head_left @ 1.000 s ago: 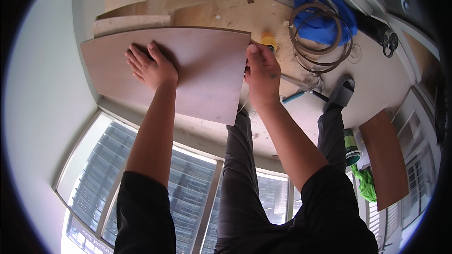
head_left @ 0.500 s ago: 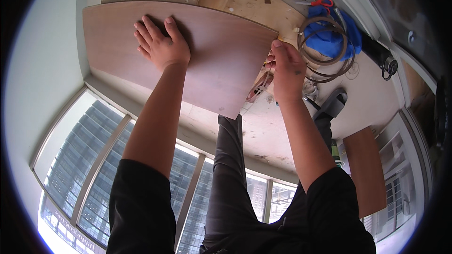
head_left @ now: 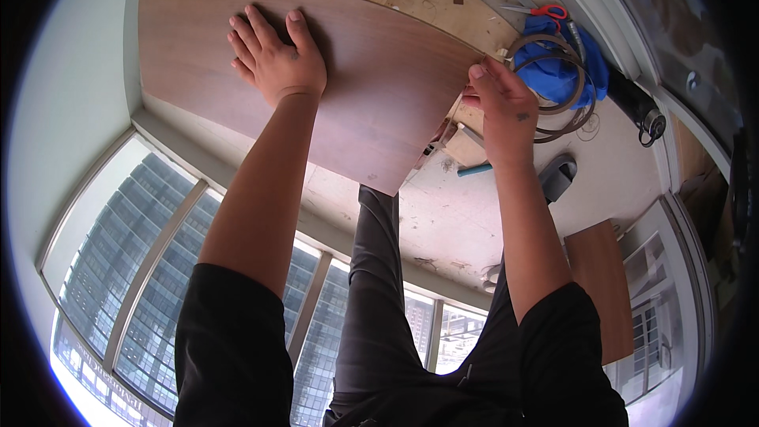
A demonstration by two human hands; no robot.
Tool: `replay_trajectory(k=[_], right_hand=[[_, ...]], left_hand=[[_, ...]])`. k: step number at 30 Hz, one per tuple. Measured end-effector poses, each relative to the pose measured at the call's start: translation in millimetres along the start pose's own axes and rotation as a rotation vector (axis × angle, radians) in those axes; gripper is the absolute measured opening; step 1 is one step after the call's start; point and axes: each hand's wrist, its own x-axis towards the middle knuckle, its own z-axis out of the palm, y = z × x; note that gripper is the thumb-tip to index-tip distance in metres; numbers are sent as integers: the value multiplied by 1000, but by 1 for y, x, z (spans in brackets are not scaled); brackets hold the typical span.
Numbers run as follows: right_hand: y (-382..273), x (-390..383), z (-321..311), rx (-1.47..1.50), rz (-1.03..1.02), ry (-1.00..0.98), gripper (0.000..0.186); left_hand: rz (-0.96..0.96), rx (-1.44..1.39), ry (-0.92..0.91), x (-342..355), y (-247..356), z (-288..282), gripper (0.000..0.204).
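Observation:
A large brown wood-grain board (head_left: pixel 379 71) with a curved far edge lies across the upper middle, one corner pointing toward me. My left hand (head_left: pixel 281 63) rests open on its face, fingers spread and palm down. At the board's right-hand corner, my right hand (head_left: pixel 506 103) is closed, with thumb and forefinger pinched along the edge. What lies between those fingertips is too small to make out. Just right of this hand is a loose coil of brown strip (head_left: pixel 583 99), partly over a blue cloth or bag (head_left: pixel 545 79).
Red-handled scissors (head_left: pixel 549 11) lie beyond the coil, beside a dark cylindrical bottle (head_left: pixel 644 115). Under my right wrist are a teal-handled tool (head_left: pixel 474 169) and a pale block (head_left: pixel 466 146). A grey slipper (head_left: pixel 558 176) sits on the floor. Another brown board (head_left: pixel 601 292) leans at lower right; windows line the left.
My right hand has shifted slightly right, along with the board's corner in the picture. My right leg has drawn back from beside the slipper. The teal-handled tool now shows more fully.

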Motion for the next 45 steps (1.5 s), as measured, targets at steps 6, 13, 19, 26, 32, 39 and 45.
replay_trajectory(k=[6, 13, 19, 26, 32, 39, 45], right_hand=[[1, 3, -5, 69, 38, -50, 39], [3, 2, -1, 97, 69, -14, 39], [0, 3, -2, 141, 80, -30, 39], [1, 3, -3, 148, 92, -32, 38], [5, 4, -2, 179, 95, -18, 38], [2, 3, -1, 171, 112, -8, 38], [1, 4, -2, 179, 115, -13, 37]], left_hand=[[-2, -13, -2, -1, 2, 1, 79], [4, -13, -5, 0, 1, -1, 79], [5, -1, -5, 0, 1, 0, 78], [2, -5, 3, 0, 0, 0, 78], [7, -4, 1, -1, 1, 0, 77], [7, -7, 2, 0, -1, 1, 78], [7, -14, -2, 0, 0, 1, 78]])
